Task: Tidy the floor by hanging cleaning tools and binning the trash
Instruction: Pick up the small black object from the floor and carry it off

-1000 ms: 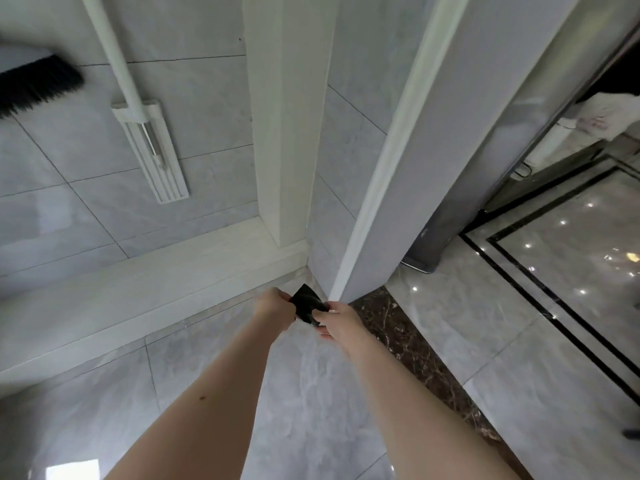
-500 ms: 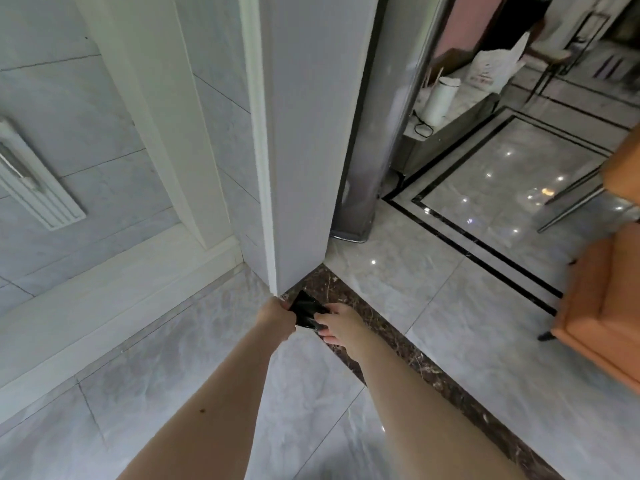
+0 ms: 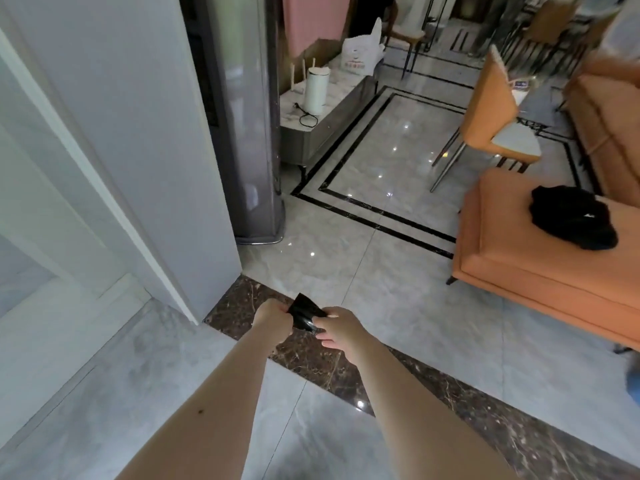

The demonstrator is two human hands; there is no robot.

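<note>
A small folded piece of shiny black plastic (image 3: 304, 315), like a bag or wrapper, is held between both hands in front of me. My left hand (image 3: 273, 317) grips its left edge and my right hand (image 3: 341, 329) pinches its right side. Both arms stretch forward over the brown marble threshold strip (image 3: 242, 306) on the floor. No mop, broom or bin is in view.
A white wall corner (image 3: 194, 202) stands to the left, with a tall grey cylinder unit (image 3: 256, 133) behind it. An orange sofa (image 3: 540, 265) with a black garment (image 3: 571, 216) sits at right, an orange chair (image 3: 495, 112) beyond. A low cabinet (image 3: 329, 119) carries a white canister.
The view has swung right, away from the wall with the hung mop and broom, toward the living room. Both hands have kept hold of the black plastic piece.
</note>
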